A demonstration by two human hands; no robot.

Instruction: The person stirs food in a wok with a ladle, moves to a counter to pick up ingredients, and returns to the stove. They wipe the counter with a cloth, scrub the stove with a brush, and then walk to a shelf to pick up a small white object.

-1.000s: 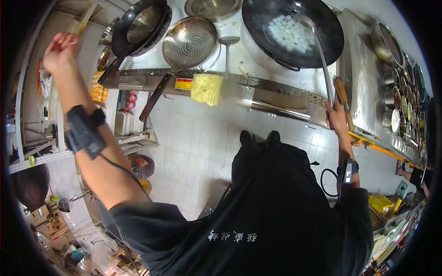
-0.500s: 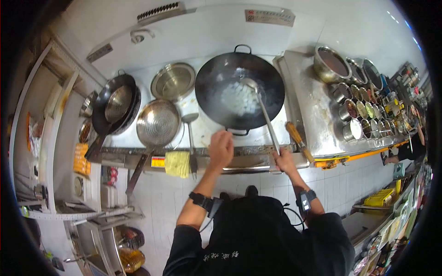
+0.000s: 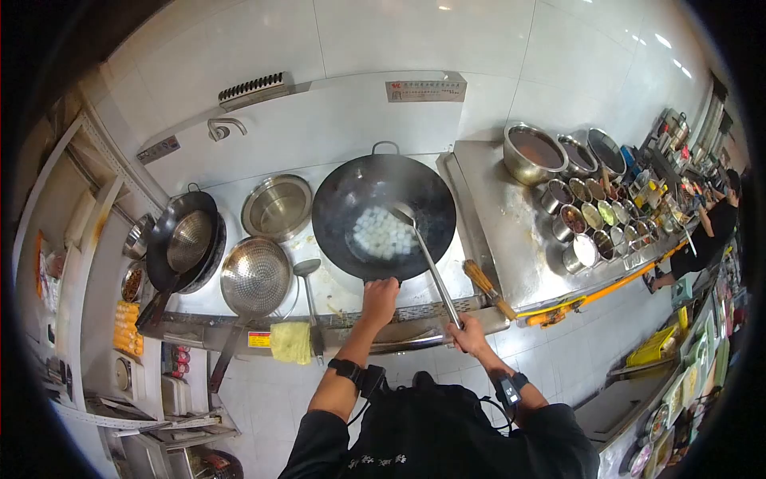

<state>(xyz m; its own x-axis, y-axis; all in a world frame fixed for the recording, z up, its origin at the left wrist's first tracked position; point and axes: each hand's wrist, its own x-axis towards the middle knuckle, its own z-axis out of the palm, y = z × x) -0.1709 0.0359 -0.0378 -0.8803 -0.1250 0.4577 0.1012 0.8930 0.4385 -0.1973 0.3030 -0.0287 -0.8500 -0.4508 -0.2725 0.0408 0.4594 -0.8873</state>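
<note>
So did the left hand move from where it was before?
Yes. The left hand swung from up near the shelves on the left over to the wok, and now grips its near handle.

Bright overhead light, glare on white tiles; fisheye bending, dark vignetted corners

Quick tally: two hands, left (image 3: pixel 381 297) and right (image 3: pixel 469 334). Two black woks: big one (image 3: pixel 383 214) with white pieces, smaller one (image 3: pixel 185 247) far left. Two perforated strainers: one (image 3: pixel 255 276) on stove, one (image 3: pixel 189 239) nested in small wok. Two ladles: one (image 3: pixel 423 254) in big wok, one (image 3: pixel 308 289) lying flat. One steel lid (image 3: pixel 277 207). One yellow cloth (image 3: pixel 290 342). One bamboo brush (image 3: pixel 488 289). Seasoning tins on counter (image 3: pixel 511 239): too many, too small to count.
</note>
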